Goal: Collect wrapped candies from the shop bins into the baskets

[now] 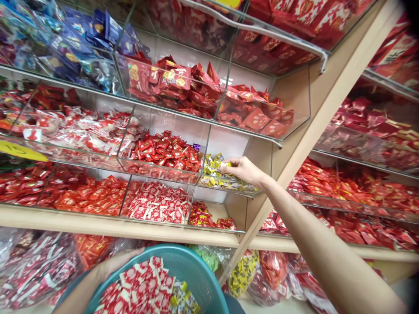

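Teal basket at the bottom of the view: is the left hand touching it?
Touching. The head view shows the left hand lying along the outer edge of the teal basket, with no gap between them.

blue packets (73, 48) top left in a clear bin. to their right, red packets (172, 83), orange fruit printed on them. middle row: white-and-red sweets (83, 135), then small red sweets (166, 150), one purple wrapper (197, 147) at back right corner. yellow tag (21, 150) on left, reads 15. bottom row: orange-red sweets (93, 196). wooden post (322, 98) looks slanted, more shelves right of it.
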`<state>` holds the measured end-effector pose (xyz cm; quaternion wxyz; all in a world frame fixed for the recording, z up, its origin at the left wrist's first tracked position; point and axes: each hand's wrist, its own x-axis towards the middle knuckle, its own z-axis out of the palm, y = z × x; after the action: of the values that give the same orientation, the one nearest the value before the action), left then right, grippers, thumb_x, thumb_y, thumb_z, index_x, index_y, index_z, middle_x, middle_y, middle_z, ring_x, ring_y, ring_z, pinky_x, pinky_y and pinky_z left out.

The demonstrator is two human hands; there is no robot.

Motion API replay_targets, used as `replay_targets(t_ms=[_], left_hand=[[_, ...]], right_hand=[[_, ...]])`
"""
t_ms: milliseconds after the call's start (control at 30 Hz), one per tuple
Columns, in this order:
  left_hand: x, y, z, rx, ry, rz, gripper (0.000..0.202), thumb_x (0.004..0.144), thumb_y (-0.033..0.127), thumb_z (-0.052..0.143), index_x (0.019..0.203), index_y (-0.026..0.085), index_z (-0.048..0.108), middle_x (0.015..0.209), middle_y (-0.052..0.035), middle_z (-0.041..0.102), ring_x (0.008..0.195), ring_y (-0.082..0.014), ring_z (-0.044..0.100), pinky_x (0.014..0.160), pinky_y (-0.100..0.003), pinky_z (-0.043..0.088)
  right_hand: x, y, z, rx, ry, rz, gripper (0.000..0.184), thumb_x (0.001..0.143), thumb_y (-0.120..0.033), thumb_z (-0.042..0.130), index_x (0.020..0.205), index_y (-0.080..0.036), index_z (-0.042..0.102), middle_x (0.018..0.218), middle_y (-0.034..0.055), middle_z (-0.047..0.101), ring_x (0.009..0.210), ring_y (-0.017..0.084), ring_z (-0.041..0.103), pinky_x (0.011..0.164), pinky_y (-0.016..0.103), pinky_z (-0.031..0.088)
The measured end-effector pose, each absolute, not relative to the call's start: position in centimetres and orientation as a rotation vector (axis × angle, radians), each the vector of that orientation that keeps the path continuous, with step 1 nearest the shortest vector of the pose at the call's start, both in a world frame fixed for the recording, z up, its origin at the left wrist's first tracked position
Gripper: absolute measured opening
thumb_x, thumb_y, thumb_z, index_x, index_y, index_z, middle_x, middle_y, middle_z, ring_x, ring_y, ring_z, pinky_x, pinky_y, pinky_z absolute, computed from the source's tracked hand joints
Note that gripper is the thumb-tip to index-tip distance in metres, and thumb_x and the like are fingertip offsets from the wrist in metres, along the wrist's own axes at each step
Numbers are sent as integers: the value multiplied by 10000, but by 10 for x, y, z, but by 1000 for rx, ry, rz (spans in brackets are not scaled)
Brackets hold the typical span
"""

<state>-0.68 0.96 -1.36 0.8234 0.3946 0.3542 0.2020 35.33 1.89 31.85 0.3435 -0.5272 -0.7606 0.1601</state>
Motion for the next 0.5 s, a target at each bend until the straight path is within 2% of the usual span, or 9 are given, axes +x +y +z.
replay_targets(t_ms=[233,367,500], left_hand=[[-5,7,-4,886,790,388,429,650,571,615,909,241,704,1057,-47,690,1128,-288,523,978,-345,420],[-6,8,-4,940,829,389,430,652,580,605,903,244,704,1060,-50,689,1129,-282,520,978,-328,416],[-6,8,-5,901,811,398,429,646,576,616,884,233,714,1036,-65,698,1097,-306,549,968,-361,427]], right_hand=[[357,23,318,-1392,-1972,334,397,667,-429,621,911,-118,660,764,31,645,659,122,533,643,260,432],[359,25,316,-1413,-2010,264,368,651,-454,619,791,-115,649,693,27,617,623,118,502,577,243,401],[355,22,317,-1463,-2012,187,344,634,-463,622,732,-133,625,634,-2,567,591,104,456,540,226,358]])
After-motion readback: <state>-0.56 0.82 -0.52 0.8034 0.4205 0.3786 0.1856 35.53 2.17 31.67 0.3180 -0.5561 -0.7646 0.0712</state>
